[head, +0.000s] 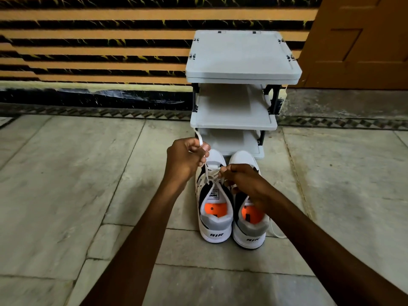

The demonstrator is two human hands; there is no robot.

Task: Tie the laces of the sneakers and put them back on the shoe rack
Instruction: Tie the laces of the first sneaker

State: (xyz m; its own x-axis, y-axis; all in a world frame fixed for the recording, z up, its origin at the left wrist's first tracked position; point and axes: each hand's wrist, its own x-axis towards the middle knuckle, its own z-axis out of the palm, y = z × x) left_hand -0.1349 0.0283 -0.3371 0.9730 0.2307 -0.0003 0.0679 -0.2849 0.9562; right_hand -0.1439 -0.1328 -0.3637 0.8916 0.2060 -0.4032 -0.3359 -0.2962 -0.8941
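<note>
Shoe rack point(234, 122): grey, three tiers on black uprights, standing against the striped wall point(88, 40) with an orange-brown door point(357, 40) just to its right. Top tier bare, middle shelf bare, what shows of the bottom shelf also bare; a thin white strap or cord hangs at the rack's right upright, can't tell what it is. Both sneakers are on the stone floor point(66, 184) just in front of the rack, toes toward it, heels toward the camera, side by side and touching or nearly so. Left sneaker point(215, 217): white with black panels, orange insole visible, "AIR" on the heel. Right sneaker point(249, 226): same build, partly covered by the right forearm; a loose lace end point(274, 228) trails onto the floor at its outer side, untied. Left hand point(187, 157) is up and left of the left sneaker's toe, fingers closed, pinching one white lace strand point(199, 140) whose tip sticks up above the fist; strand runs taut down to the eyelets. Right hand point(240, 177) sits over the gap between the two tongues, fingertips pinched on the other strand of the left sneaker's lace near the crossing. Hands apart, each clamped on its own strand.
</note>
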